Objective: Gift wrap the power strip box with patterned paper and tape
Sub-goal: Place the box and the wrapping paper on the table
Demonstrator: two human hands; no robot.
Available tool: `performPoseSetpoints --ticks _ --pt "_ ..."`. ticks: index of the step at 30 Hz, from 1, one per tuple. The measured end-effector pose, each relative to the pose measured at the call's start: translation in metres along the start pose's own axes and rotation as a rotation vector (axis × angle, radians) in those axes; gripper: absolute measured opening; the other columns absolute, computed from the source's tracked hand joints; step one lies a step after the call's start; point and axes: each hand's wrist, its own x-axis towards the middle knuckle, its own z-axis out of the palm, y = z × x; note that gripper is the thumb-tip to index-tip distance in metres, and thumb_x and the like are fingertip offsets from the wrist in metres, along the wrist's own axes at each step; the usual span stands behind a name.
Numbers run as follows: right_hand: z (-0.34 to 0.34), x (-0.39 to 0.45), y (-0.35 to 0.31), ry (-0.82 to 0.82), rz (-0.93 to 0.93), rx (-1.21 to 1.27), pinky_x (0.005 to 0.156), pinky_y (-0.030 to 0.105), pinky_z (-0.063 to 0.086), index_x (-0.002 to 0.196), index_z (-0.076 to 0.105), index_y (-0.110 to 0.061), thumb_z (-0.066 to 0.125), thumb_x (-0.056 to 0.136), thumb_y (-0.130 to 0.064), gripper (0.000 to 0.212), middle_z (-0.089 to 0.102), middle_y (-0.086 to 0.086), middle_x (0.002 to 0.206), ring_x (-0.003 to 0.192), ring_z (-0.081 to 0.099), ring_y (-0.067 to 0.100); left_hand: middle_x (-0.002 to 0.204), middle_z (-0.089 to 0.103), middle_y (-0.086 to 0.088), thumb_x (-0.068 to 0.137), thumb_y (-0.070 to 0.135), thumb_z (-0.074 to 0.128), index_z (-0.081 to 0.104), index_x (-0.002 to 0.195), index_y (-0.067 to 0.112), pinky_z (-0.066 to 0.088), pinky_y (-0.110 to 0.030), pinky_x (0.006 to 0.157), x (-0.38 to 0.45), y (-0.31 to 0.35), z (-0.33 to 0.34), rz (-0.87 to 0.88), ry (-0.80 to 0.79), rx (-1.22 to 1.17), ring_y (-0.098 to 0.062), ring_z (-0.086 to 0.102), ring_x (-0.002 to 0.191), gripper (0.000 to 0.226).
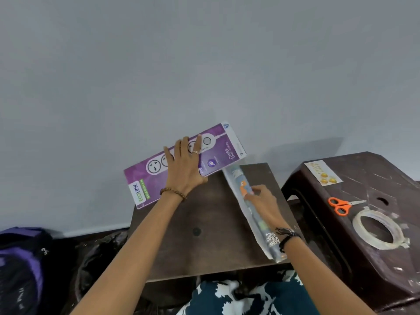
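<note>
**Fingers flat on the box, fingers curled at the paper roll**

The fingers [181,146] of the left hand [185,165] lie straight and slightly spread, palm down, on the purple power strip box [159,176]; the thumb hooks the box's near edge. The left arm reaches forward from the lower left, a bead bracelet [173,193] at the wrist. The right hand [263,202] is bent at the knuckles, its fingertips curled onto the roll of patterned paper [254,214], pinching its upper side; thread bands circle that wrist.

One box, lying at the far left corner of the small dark table [204,235], partly overhanging its edge. One paper roll, in a clear sleeve, lying along the table's right side, its far end just under the box's right corner. On the brown plastic stool [363,258] to the right: one pair of orange-handled scissors [339,205], one ring of clear tape [377,230] just beside them, one yellow-printed sticker [322,172].

A dark bag [20,258] sits on the floor at the left; its contents are not visible.
</note>
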Motion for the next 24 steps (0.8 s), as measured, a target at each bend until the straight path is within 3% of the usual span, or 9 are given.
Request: performPoseSetpoints --ticks 5,8,10,11,14,16,20,22,24 --pt "0.022 -0.005 0.006 -0.126 -0.03 -0.042 0.057 0.013 0.036 0.104 0.057 -0.014 0.064 0.082 -0.021 0.024 0.059 0.0 0.104 0.082 0.053 0.009 0.153 0.009 -0.014 0.072 0.062 0.061 -0.006 0.148 0.021 0.002 -0.06 0.111 -0.01 0.012 -0.001 0.114 -0.105 0.016 -0.032 0.007 0.142 0.109" --pt "0.015 -0.006 0.007 -0.076 -0.099 -0.005 0.075 0.026 0.047 0.109 0.058 -0.012 0.054 0.093 -0.026 0.022 0.062 0.005 0.113 0.093 0.058 0.017 0.154 0.008 -0.012 0.071 0.061 0.063 -0.006 0.148 0.024 0.001 -0.058 0.112 -0.017 0.013 0.004 0.166 -0.155 -0.031 -0.03 0.005 0.143 0.11" --pt "-0.002 -0.008 -0.003 -0.016 -0.083 0.293 0.093 0.04 0.045 0.122 0.052 -0.012 0.044 0.098 -0.032 0.032 0.056 0.008 0.125 0.104 0.057 0.023 0.154 0.008 -0.009 0.07 0.06 0.066 -0.004 0.148 0.025 0.001 -0.058 0.111 -0.018 0.009 0.004 0.186 -0.17 -0.111 -0.027 0.005 0.143 0.11" --pt "-0.014 -0.009 -0.012 -0.018 -0.038 0.481 0.094 0.042 0.045 0.129 0.047 -0.015 0.04 0.096 -0.042 0.043 0.053 0.006 0.127 0.107 0.056 0.023 0.154 0.008 -0.007 0.069 0.06 0.067 -0.003 0.148 0.025 0.002 -0.058 0.111 -0.017 0.008 0.002 0.199 -0.18 -0.149 -0.025 0.007 0.143 0.111" --pt "-0.05 -0.014 -0.036 -0.135 -0.001 0.802 0.072 0.04 0.053 0.129 0.045 -0.025 0.037 0.086 -0.061 0.056 0.063 0.002 0.111 0.098 0.063 0.018 0.154 0.009 -0.005 0.067 0.059 0.07 -0.002 0.148 0.026 0.003 -0.06 0.11 -0.01 0.007 -0.006 0.312 -0.204 -0.136 -0.023 0.009 0.143 0.112" --pt "-0.062 -0.026 -0.051 -0.201 -0.071 0.639 0.062 0.033 0.054 0.127 0.042 -0.029 0.051 0.086 -0.05 0.047 0.066 -0.001 0.104 0.09 0.065 0.012 0.155 0.007 -0.005 0.069 0.06 0.068 -0.002 0.148 0.027 0.002 -0.061 0.11 -0.005 0.012 -0.011 0.412 -0.195 -0.081 -0.023 0.005 0.144 0.11" --pt "-0.064 -0.048 -0.059 0.0 -0.228 0.278 0.078 0.035 0.054 0.136 0.031 -0.024 0.075 0.076 -0.018 0.075 0.054 -0.006 0.108 0.093 0.059 0.011 0.156 0.006 -0.004 0.073 0.053 0.069 -0.004 0.143 0.031 0.003 -0.061 0.112 -0.006 0.029 -0.015 0.483 -0.086 -0.227 -0.02 0.003 0.144 0.103" --pt "-0.063 -0.063 -0.057 0.152 -0.333 0.276 0.075 0.025 0.052 0.129 0.037 -0.031 0.077 0.074 -0.018 0.069 0.053 -0.018 0.102 0.088 0.058 -0.002 0.156 0.007 -0.008 0.076 0.038 0.072 0.0 0.144 0.029 0.009 -0.055 0.114 -0.016 0.04 -0.009 0.37 0.036 -0.392 -0.018 0.001 0.143 0.099" --pt "-0.056 -0.079 -0.055 0.263 -0.416 0.263 0.067 0.009 0.045 0.117 0.038 -0.043 0.077 0.072 -0.023 0.063 0.052 -0.026 0.102 0.09 0.055 -0.015 0.152 0.016 -0.009 0.076 0.022 0.075 0.015 0.146 0.022 0.02 -0.037 0.114 -0.031 0.051 0.005 0.023 0.119 -0.683 -0.018 0.015 0.141 0.093"
